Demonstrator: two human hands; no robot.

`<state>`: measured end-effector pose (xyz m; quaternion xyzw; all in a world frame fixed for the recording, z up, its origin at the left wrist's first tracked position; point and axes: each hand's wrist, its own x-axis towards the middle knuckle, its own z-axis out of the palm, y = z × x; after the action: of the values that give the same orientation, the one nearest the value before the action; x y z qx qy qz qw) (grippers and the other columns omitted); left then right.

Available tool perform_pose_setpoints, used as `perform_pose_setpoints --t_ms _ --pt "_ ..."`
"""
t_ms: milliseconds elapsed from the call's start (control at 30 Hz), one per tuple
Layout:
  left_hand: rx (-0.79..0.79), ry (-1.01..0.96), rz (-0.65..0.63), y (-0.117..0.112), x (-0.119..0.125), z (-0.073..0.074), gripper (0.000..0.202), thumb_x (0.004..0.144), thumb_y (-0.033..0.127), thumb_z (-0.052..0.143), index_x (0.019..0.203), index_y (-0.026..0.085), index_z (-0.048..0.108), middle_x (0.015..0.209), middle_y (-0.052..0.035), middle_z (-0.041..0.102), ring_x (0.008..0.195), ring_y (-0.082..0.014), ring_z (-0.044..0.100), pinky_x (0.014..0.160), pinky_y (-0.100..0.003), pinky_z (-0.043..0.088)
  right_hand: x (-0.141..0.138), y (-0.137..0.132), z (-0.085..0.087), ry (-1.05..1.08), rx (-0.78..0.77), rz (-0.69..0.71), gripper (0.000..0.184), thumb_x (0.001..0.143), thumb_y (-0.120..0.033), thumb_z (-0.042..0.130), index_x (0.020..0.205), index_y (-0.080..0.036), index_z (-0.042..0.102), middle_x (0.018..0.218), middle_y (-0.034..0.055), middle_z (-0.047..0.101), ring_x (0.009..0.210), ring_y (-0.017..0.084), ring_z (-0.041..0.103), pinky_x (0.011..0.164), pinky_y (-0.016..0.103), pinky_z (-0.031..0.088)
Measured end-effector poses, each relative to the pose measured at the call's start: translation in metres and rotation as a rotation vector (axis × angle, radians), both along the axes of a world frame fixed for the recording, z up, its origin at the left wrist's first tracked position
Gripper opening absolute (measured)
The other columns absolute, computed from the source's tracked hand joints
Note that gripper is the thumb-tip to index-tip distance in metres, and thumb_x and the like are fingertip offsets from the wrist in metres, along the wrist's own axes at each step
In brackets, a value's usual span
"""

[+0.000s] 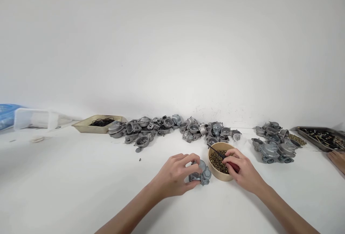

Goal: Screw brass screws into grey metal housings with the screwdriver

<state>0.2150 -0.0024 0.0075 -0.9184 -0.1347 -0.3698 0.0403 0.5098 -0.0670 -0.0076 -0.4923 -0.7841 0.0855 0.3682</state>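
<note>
My left hand [179, 174] is closed around a grey metal housing [205, 174] with a hexagonal cap, low over the white table. In my right hand [244, 169] is a screwdriver [234, 166] with a red and black handle; its dark shaft slants up and left across a round tan bowl [221, 177]. Brass-coloured screws [217, 162] fill much of that bowl, and my right fingers are over its right rim. The fingertips of my left hand partly cover the housing.
Heaped grey metal housings [142, 140] line the wall, with another group [269, 151] at the right. A beige tray [81, 128] of black parts stands left, near a white bin [32, 119]. Far right, another person's hand [338, 159] rests beside a dark tray [320, 144].
</note>
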Motion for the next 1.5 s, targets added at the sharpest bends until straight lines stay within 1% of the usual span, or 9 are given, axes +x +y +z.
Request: perform_pose_setpoints --t_ms 267,400,533,633,733,933,1100,1267,1500 --pt "-0.112 0.029 0.002 0.001 -0.002 -0.001 0.022 0.083 0.022 0.073 0.098 0.025 0.057 0.109 -0.0017 0.069 0.065 -0.0153 0.06 0.058 -0.027 0.041 0.003 0.001 0.001 0.11 0.095 -0.037 0.024 0.103 -0.024 0.052 0.1 -0.023 0.075 0.108 0.011 0.065 0.071 0.018 0.067 0.053 0.028 0.058" --pt "-0.229 0.078 0.017 0.002 -0.004 0.002 0.031 0.079 0.021 0.08 0.099 0.025 0.058 0.117 -0.0031 0.066 0.071 -0.0164 0.063 0.061 -0.027 0.042 0.006 0.002 0.003 0.231 0.188 -0.071 0.017 0.103 -0.028 0.058 0.105 -0.025 0.075 0.107 0.0106 0.068 0.087 0.022 0.072 0.068 0.031 0.067" --pt "-0.325 0.111 0.021 0.002 -0.005 0.004 0.033 0.079 0.019 0.082 0.101 0.025 0.059 0.126 -0.0044 0.063 0.075 -0.0162 0.063 0.065 -0.027 0.044 0.01 0.005 0.003 0.367 0.246 -0.125 0.012 0.099 -0.033 0.069 0.106 -0.025 0.073 0.105 0.0088 0.073 0.089 0.024 0.075 0.079 0.034 0.069" --pt "-0.435 0.126 0.024 0.002 -0.006 0.005 0.029 0.081 0.017 0.079 0.101 0.025 0.059 0.131 -0.0055 0.062 0.072 -0.0143 0.06 0.07 -0.029 0.048 0.014 0.007 0.004 0.52 0.284 -0.198 0.022 0.093 -0.04 0.078 0.106 -0.024 0.071 0.1 0.0082 0.076 0.086 0.025 0.077 0.081 0.037 0.069" --pt "-0.623 0.102 -0.08 0.005 -0.006 0.005 0.026 0.083 0.014 0.074 0.101 0.023 0.059 0.128 -0.0075 0.064 0.091 -0.0191 0.065 0.081 -0.032 0.052 0.016 0.007 0.01 0.638 0.317 -0.234 0.035 0.087 -0.045 0.084 0.111 -0.024 0.068 0.098 0.0089 0.077 0.088 0.027 0.077 0.081 0.041 0.068" --pt "-0.89 0.017 -0.264 0.017 -0.006 -0.002 0.028 0.082 0.02 0.078 0.104 0.022 0.06 0.125 -0.0094 0.065 0.109 -0.0237 0.062 0.095 -0.039 0.051 0.015 0.001 0.02 0.633 0.269 -0.308 0.041 0.09 -0.047 0.081 0.118 -0.023 0.063 0.098 0.0098 0.076 0.085 0.026 0.075 0.08 0.044 0.067" --pt "-1.016 -0.003 -0.274 0.025 -0.008 -0.011 0.04 0.079 0.022 0.082 0.113 0.024 0.062 0.128 -0.008 0.064 0.112 -0.0247 0.062 0.103 -0.045 0.049 0.014 0.002 0.014 0.643 0.21 -0.289 0.041 0.09 -0.049 0.08 0.116 -0.023 0.063 0.097 0.0082 0.075 0.079 0.024 0.075 0.08 0.042 0.068" --pt "-1.112 -0.002 -0.302 0.028 -0.009 -0.015 0.054 0.079 0.024 0.085 0.127 0.026 0.061 0.12 -0.006 0.066 0.113 -0.0259 0.064 0.106 -0.046 0.049 0.016 0.006 0.007 0.633 0.167 -0.258 0.038 0.091 -0.049 0.079 0.116 -0.025 0.062 0.098 0.0082 0.075 0.085 0.025 0.075 0.082 0.042 0.068" --pt "-1.172 0.02 -0.295 0.036 -0.008 -0.025 0.056 0.08 0.028 0.085 0.132 0.028 0.062 0.136 -0.0096 0.06 0.127 -0.0297 0.058 0.112 -0.052 0.047 0.019 0.008 0.002 0.613 0.111 -0.24 0.038 0.092 -0.052 0.077 0.114 -0.024 0.064 0.1 0.0094 0.076 0.088 0.027 0.076 0.085 0.045 0.069"
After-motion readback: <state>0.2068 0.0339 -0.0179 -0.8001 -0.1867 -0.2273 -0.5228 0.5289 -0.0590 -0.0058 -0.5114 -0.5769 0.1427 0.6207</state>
